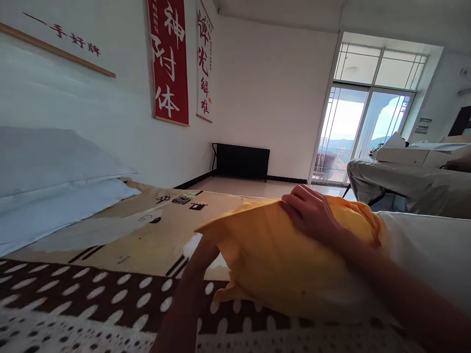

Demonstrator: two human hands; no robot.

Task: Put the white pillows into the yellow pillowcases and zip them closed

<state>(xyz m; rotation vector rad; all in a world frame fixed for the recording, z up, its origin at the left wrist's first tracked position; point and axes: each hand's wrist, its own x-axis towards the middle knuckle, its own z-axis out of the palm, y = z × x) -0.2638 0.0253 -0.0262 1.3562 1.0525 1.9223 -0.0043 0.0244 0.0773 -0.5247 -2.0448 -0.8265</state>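
Along the top edge of the yellow pillowcase (265, 250), here's the right hand (309, 211), fingers curled over and grasping the cloth, I'd judge to hold the fabric up and give the other arm room. Left of that grip, the left hand (209, 250) is lost to view under the case's loose, pointed corner; whether it clutches anything in there, I can't tell. The pillowcase lies directly below the right hand's grip, thin and smooth, flaring into a limp flap at one end and puckering into gathers at the other. Beyond those gathers, right of the grip, bulges a plump white pillow (423, 245), probably what rounds the yellow cloth out. Beneath both hands spreads a patterned blanket (121, 289), brown with pale ovals, seemingly soft and fleecy.
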